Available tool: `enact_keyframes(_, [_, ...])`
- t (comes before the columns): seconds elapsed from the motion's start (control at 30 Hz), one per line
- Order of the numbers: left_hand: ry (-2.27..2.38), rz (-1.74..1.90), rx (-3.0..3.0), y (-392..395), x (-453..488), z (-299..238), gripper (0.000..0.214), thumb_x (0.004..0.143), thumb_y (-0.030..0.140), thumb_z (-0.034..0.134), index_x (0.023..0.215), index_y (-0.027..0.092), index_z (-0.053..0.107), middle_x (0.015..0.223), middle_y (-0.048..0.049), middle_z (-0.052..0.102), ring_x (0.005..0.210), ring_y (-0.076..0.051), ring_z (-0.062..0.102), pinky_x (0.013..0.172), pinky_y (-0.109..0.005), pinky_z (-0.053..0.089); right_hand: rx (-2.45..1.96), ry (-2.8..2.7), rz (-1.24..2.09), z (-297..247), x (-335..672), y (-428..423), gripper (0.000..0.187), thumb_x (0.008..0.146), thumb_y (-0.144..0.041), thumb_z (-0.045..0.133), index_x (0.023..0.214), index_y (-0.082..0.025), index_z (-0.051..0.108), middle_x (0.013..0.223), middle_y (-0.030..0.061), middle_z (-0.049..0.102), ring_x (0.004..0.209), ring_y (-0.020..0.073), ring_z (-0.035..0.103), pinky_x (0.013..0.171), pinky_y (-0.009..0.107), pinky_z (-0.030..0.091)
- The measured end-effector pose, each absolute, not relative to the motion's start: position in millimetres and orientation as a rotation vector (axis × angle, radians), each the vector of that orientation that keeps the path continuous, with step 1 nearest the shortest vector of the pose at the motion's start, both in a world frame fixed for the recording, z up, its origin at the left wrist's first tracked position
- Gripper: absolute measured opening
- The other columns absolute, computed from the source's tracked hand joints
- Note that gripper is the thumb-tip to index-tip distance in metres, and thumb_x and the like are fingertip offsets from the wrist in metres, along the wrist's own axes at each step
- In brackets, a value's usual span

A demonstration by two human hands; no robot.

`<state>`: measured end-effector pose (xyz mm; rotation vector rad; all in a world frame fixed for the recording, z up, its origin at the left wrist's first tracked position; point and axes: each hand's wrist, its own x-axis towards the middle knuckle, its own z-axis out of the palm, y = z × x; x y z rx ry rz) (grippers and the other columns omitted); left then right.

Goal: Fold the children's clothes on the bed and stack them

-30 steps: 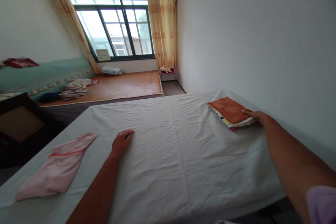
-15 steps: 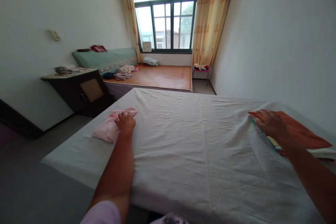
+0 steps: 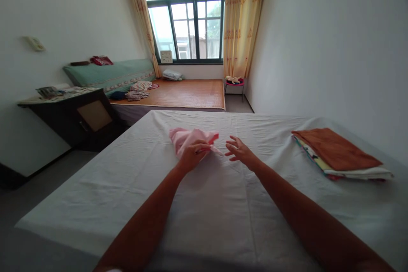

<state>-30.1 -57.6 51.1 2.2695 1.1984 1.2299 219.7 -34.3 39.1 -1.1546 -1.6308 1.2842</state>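
Note:
A crumpled pink cloth [image 3: 188, 137] lies near the middle of the white-sheeted table [image 3: 127, 178]. My left hand [image 3: 193, 153] is closed on the near side of this cloth, pinching its edge close to a brighter pink-red strip. Just right of the cloth, my right hand [image 3: 240, 151] hovers with its fingers spread and nothing in them. At the right lies a stack of folded cloths [image 3: 338, 151], brown on top with white and patterned layers beneath; neither hand touches it.
Beyond the table is a bed with an orange-brown mat [image 3: 188, 92], holding a few bunched clothes [image 3: 138, 90]. A dark cabinet [image 3: 86, 114] stands to the left. By the curtain [image 3: 242, 29] is a small stool [image 3: 235, 83]. White walls flank both sides.
My left hand has brought the pink cloth from the left to the middle. My right hand has left the folded stack and moved left beside the pink cloth. The view has shifted right.

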Motion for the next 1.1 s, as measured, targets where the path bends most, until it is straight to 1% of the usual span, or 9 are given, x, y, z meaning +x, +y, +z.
enact_keyframes(0.1, [1.017, 0.993, 2.451, -63, -7, 36, 0.025, 0.092, 0.032, 0.05, 0.099, 0.021, 0.072, 0.106, -0.0072, 0.066, 0.097, -0.016, 0.063, 0.089, -0.027, 0.049, -1.155, -1.552, 1.406, 19, 228, -30, 0.078, 0.077, -0.05, 0.065, 0.143, -0.024, 0.032, 0.134, 0.0164, 0.053, 0.079, 0.0177, 0.067, 0.065, 0.033, 0.055])
enact_keyframes(0.23, [1.284, 0.841, 2.584, -64, -17, 32, 0.025, 0.09, 0.039, 0.054, 0.097, 0.022, 0.071, 0.099, -0.0062, 0.068, 0.095, -0.019, 0.061, 0.087, -0.031, 0.048, -1.082, -1.873, 1.161, -3, 236, -29, 0.045, 0.077, -0.035, 0.066, 0.119, -0.019, 0.061, 0.107, 0.0076, 0.068, 0.081, 0.0174, 0.065, 0.078, 0.033, 0.053])
enact_keyframes(0.37, [1.467, 0.833, 2.409, -62, -26, 37, 0.026, 0.088, 0.041, 0.055, 0.089, 0.02, 0.071, 0.09, -0.0048, 0.069, 0.081, -0.017, 0.062, 0.076, -0.027, 0.048, -1.121, -2.073, 0.703, -9, 232, -28, 0.041, 0.078, -0.018, 0.061, 0.119, -0.02, 0.062, 0.101, 0.0067, 0.067, 0.089, 0.0182, 0.062, 0.086, 0.035, 0.049])
enact_keyframes(0.47, [1.3, 0.788, 2.32, -61, -26, 36, 0.02, 0.084, 0.033, 0.058, 0.092, 0.019, 0.07, 0.087, -0.0036, 0.069, 0.077, -0.015, 0.062, 0.072, -0.025, 0.048, -1.13, -2.108, 0.474, -5, 232, -25, 0.022, 0.081, -0.015, 0.056, 0.1, -0.021, 0.067, 0.099, 0.0066, 0.066, 0.096, 0.0193, 0.059, 0.089, 0.035, 0.047])
enact_keyframes(0.63, [1.374, 0.949, 2.18, -58, -28, 35, 0.034, 0.073, 0.018, 0.058, 0.106, 0.019, 0.066, 0.095, -0.004, 0.067, 0.083, -0.017, 0.062, 0.078, -0.028, 0.049, -1.031, -1.74, 0.53, 18, 231, -35, 0.015, 0.089, -0.022, 0.047, 0.096, -0.02, 0.06, 0.087, 0.0028, 0.065, 0.069, 0.0129, 0.06, 0.062, 0.024, 0.05])
enact_keyframes(0.73, [1.438, 1.041, 2.118, -57, -33, 38, 0.022, 0.07, 0.017, 0.056, 0.088, 0.02, 0.069, 0.09, -0.0026, 0.065, 0.084, -0.018, 0.059, 0.077, -0.028, 0.047, -0.837, -1.652, 0.465, 30, 221, -52, 0.014, 0.092, -0.024, 0.045, 0.101, -0.022, 0.055, 0.099, 0.0055, 0.065, 0.082, 0.0143, 0.063, 0.072, 0.027, 0.053])
enact_keyframes(0.87, [1.215, 1.224, 1.559, -57, -42, 43, 0.013, 0.076, 0.027, 0.058, 0.081, 0.017, 0.064, 0.064, 0.003, 0.056, 0.057, -0.01, 0.05, 0.056, -0.021, 0.042, -0.765, -1.789, 0.407, 23, 207, -63, 0.052, 0.087, -0.036, 0.058, 0.134, -0.022, 0.039, 0.137, 0.0142, 0.048, 0.124, 0.0237, 0.048, 0.094, 0.04, 0.048])
enact_keyframes(1.0, [0.917, 1.429, 1.079, -60, -51, 54, 0.017, 0.073, 0.028, 0.069, 0.076, 0.016, 0.058, 0.057, 0.0069, 0.049, 0.048, -0.005, 0.043, 0.047, -0.015, 0.038, -1.147, -2.14, 0.442, 7, 208, -59, 0.099, 0.064, -0.055, 0.076, 0.145, -0.018, 0.032, 0.143, 0.0187, 0.042, 0.132, 0.0361, 0.037, 0.102, 0.055, 0.036])
enact_keyframes(1.1, [0.774, 1.502, 0.915, -61, -59, 61, 0.019, 0.069, 0.022, 0.074, 0.07, 0.015, 0.057, 0.055, 0.0067, 0.05, 0.05, -0.004, 0.047, 0.049, -0.013, 0.044, -1.181, -2.387, 0.416, 3, 215, -51, 0.049, 0.077, -0.045, 0.068, 0.122, -0.024, 0.059, 0.128, 0.0108, 0.059, 0.122, 0.0309, 0.047, 0.099, 0.049, 0.037])
